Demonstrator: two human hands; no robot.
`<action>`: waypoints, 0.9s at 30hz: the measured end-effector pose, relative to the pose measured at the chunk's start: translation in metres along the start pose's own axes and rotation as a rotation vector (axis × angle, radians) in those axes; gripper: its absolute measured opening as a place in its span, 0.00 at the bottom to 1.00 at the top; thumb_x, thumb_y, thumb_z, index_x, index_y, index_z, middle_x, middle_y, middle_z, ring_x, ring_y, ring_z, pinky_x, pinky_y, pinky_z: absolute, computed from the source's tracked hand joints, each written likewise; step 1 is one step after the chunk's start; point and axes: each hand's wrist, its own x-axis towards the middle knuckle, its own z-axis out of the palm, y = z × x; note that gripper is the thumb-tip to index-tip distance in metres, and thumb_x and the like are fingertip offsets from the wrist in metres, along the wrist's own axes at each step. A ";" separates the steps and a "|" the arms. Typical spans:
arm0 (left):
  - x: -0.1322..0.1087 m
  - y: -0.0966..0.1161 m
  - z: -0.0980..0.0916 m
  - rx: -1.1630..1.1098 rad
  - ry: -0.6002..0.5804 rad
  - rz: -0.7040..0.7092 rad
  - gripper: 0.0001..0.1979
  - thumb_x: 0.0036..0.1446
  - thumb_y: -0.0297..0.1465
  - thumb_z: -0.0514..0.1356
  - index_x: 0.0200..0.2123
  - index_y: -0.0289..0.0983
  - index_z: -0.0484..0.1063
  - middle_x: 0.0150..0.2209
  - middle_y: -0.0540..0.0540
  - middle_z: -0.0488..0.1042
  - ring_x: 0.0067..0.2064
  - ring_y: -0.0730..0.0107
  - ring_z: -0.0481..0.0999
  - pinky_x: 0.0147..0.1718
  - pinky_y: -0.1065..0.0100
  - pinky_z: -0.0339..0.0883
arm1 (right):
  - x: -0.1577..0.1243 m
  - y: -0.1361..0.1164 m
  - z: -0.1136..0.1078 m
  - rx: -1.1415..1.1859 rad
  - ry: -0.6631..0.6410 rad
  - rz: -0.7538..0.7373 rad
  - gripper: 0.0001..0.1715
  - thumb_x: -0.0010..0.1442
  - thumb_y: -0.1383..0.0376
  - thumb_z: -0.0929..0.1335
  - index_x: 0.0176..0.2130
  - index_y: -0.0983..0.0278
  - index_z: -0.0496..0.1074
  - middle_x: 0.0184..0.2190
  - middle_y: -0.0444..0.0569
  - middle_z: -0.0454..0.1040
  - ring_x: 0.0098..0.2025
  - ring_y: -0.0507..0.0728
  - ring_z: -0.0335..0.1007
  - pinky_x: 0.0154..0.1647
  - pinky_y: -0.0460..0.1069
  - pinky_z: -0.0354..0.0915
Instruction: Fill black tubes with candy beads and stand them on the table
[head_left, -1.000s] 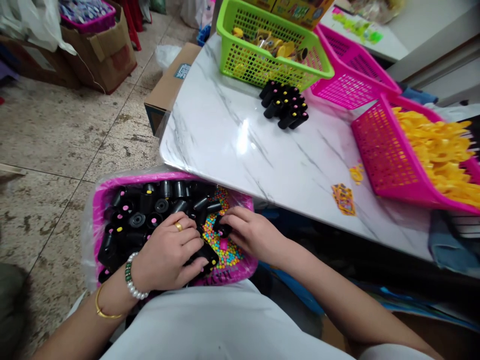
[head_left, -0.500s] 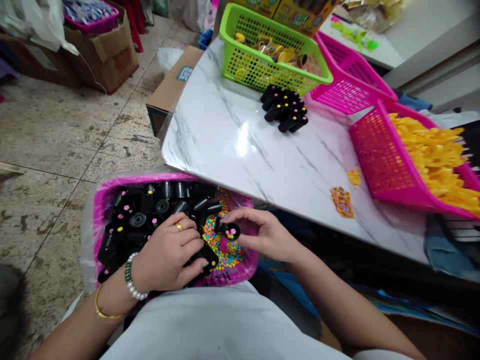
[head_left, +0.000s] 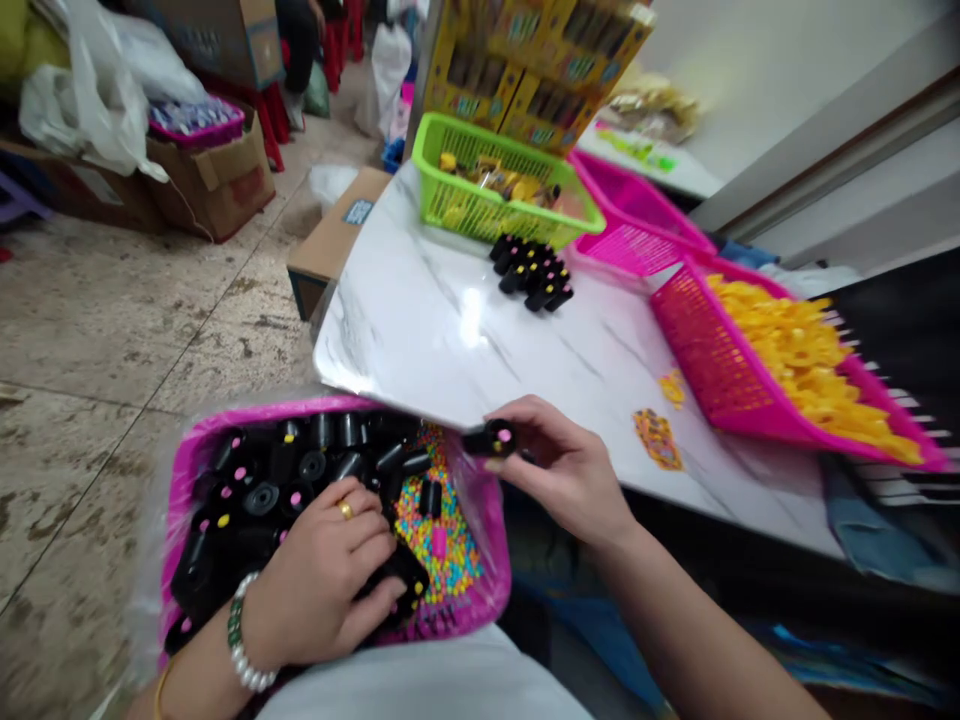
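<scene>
My right hand [head_left: 562, 470] pinches a small black plastic tube [head_left: 480, 441] with a pink dot at its end. It holds the tube above the right rim of a pink basin [head_left: 495, 590], close to the table edge. My left hand [head_left: 330, 575] rests in the basin, fingers curled over black tubes [head_left: 411, 578], its fingertips partly hidden. More black tubes [head_left: 262, 497] with pink or yellow dots fill the basin's left side. Tiny multicoloured beads [head_left: 454, 550] lie on its right, with a black tube and a pink piece on them.
On the white marbled table [head_left: 420, 330] stand a group of black tubes [head_left: 532, 270], a green basket [head_left: 495, 210], a pink basket of yellow parts [head_left: 720, 360] and printed cards [head_left: 658, 438]. Yellow boxes [head_left: 525, 80] are stacked behind. A cardboard box [head_left: 330, 235] sits beside the table.
My right hand has lifted the black tube up and right, from over the beads to the basin's rim. My left hand stays on the tubes. The camera has tilted upward.
</scene>
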 end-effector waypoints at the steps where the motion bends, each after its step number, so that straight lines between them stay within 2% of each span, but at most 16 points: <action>1: 0.000 0.001 -0.001 0.000 0.020 -0.002 0.06 0.60 0.31 0.58 0.36 0.37 0.75 0.32 0.46 0.77 0.40 0.60 0.75 0.52 0.52 0.64 | 0.010 0.006 -0.011 -0.026 0.093 0.039 0.16 0.54 0.63 0.76 0.43 0.63 0.76 0.34 0.47 0.75 0.34 0.53 0.71 0.34 0.47 0.69; 4: -0.001 0.000 -0.001 0.036 0.063 0.018 0.05 0.59 0.30 0.58 0.36 0.38 0.74 0.32 0.48 0.77 0.41 0.62 0.75 0.55 0.55 0.63 | 0.048 0.033 -0.047 -0.151 0.318 0.201 0.18 0.49 0.62 0.77 0.40 0.65 0.75 0.25 0.42 0.72 0.25 0.50 0.65 0.26 0.45 0.63; 8: -0.003 -0.014 0.012 0.143 0.099 0.132 0.03 0.59 0.31 0.59 0.36 0.40 0.73 0.32 0.51 0.77 0.41 0.66 0.76 0.56 0.62 0.61 | 0.099 0.068 -0.084 -0.169 0.428 0.497 0.16 0.48 0.63 0.75 0.36 0.67 0.74 0.16 0.39 0.67 0.16 0.48 0.57 0.15 0.43 0.50; 12: -0.002 -0.026 0.029 0.152 0.359 0.234 0.13 0.66 0.37 0.53 0.31 0.40 0.71 0.26 0.53 0.74 0.35 0.68 0.73 0.56 0.65 0.59 | 0.131 0.082 -0.100 -0.152 0.526 0.504 0.18 0.47 0.65 0.75 0.39 0.68 0.71 0.16 0.41 0.70 0.13 0.48 0.57 0.13 0.42 0.50; 13: -0.001 -0.025 0.029 0.149 0.379 0.230 0.14 0.66 0.37 0.52 0.30 0.40 0.71 0.26 0.53 0.74 0.35 0.68 0.73 0.55 0.65 0.60 | 0.134 0.083 -0.102 -0.145 0.541 0.495 0.21 0.47 0.66 0.75 0.41 0.68 0.70 0.17 0.42 0.71 0.13 0.48 0.57 0.13 0.42 0.50; 14: -0.001 -0.022 0.027 0.149 0.345 0.210 0.12 0.65 0.37 0.54 0.31 0.40 0.72 0.27 0.52 0.74 0.36 0.68 0.74 0.55 0.64 0.60 | 0.135 0.082 -0.102 -0.136 0.551 0.491 0.23 0.47 0.67 0.75 0.43 0.68 0.69 0.18 0.42 0.72 0.13 0.48 0.57 0.13 0.42 0.50; 16: -0.001 -0.012 0.017 0.133 0.188 0.138 0.05 0.61 0.33 0.58 0.35 0.39 0.73 0.30 0.51 0.76 0.39 0.66 0.75 0.54 0.62 0.61 | 0.126 0.078 -0.099 -0.115 0.568 0.505 0.28 0.48 0.67 0.74 0.48 0.68 0.65 0.20 0.42 0.74 0.15 0.48 0.60 0.13 0.41 0.51; 17: -0.001 -0.008 0.011 0.111 0.123 0.097 0.04 0.60 0.31 0.59 0.36 0.39 0.73 0.31 0.51 0.77 0.40 0.65 0.75 0.54 0.60 0.62 | 0.116 0.074 -0.093 -0.102 0.574 0.512 0.29 0.48 0.67 0.74 0.48 0.67 0.64 0.22 0.43 0.75 0.16 0.49 0.62 0.14 0.41 0.52; 19: -0.001 -0.001 0.002 0.050 0.068 0.041 0.05 0.60 0.30 0.58 0.36 0.38 0.74 0.32 0.48 0.77 0.41 0.63 0.75 0.53 0.56 0.63 | 0.084 0.064 -0.076 -0.102 0.546 0.465 0.24 0.51 0.64 0.73 0.46 0.65 0.64 0.26 0.44 0.76 0.20 0.50 0.68 0.16 0.41 0.56; 21: -0.001 -0.001 -0.001 0.016 0.032 0.019 0.07 0.61 0.31 0.58 0.36 0.37 0.75 0.33 0.46 0.77 0.41 0.60 0.74 0.52 0.53 0.64 | 0.044 0.048 -0.049 -0.171 0.401 0.287 0.16 0.56 0.60 0.72 0.41 0.64 0.67 0.27 0.45 0.76 0.23 0.51 0.71 0.19 0.42 0.62; 23: -0.002 -0.005 0.000 0.010 -0.012 0.011 0.08 0.61 0.33 0.59 0.36 0.36 0.76 0.33 0.45 0.78 0.42 0.58 0.74 0.51 0.51 0.64 | 0.004 0.031 -0.015 -0.341 0.081 0.071 0.09 0.62 0.61 0.69 0.40 0.64 0.71 0.27 0.45 0.76 0.27 0.53 0.74 0.28 0.45 0.70; 24: -0.003 -0.006 0.002 0.013 -0.029 0.009 0.08 0.61 0.33 0.59 0.36 0.36 0.76 0.33 0.44 0.78 0.43 0.58 0.74 0.51 0.51 0.64 | -0.013 0.023 0.002 -0.450 -0.115 -0.044 0.07 0.64 0.64 0.67 0.41 0.64 0.73 0.32 0.48 0.78 0.33 0.55 0.77 0.33 0.47 0.72; 26: -0.004 -0.008 0.003 0.019 -0.053 0.009 0.08 0.61 0.33 0.59 0.36 0.35 0.77 0.34 0.44 0.78 0.43 0.57 0.74 0.52 0.50 0.64 | -0.036 0.012 0.033 -0.726 -0.463 -0.162 0.12 0.65 0.71 0.64 0.46 0.66 0.75 0.44 0.56 0.78 0.42 0.61 0.78 0.39 0.52 0.74; 27: -0.004 -0.008 0.003 0.020 -0.061 0.012 0.08 0.60 0.33 0.59 0.36 0.35 0.77 0.34 0.43 0.78 0.43 0.57 0.74 0.52 0.50 0.64 | -0.042 0.010 0.045 -0.871 -0.591 -0.150 0.17 0.65 0.73 0.63 0.50 0.67 0.74 0.48 0.60 0.77 0.44 0.64 0.77 0.40 0.54 0.75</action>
